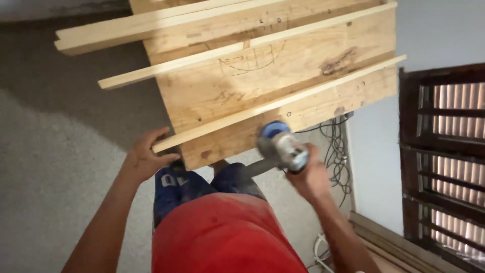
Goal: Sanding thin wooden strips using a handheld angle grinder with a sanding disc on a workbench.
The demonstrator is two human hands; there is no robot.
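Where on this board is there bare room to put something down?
On the wooden board, the bare bands between the thin strips are free, widest by the pencil sketch. The near edge is crowded: left hand grips a strip end, right hand holds the power tool.

left hand (146,157): grips the near end of a thin wooden strip (278,103) lying across the plywood bench (313,65)
right hand (310,174): closed around a blurred blue-and-grey power tool (280,144) at the bench edge
floor (60,167): grey, with tangled cables (336,151) by the wall
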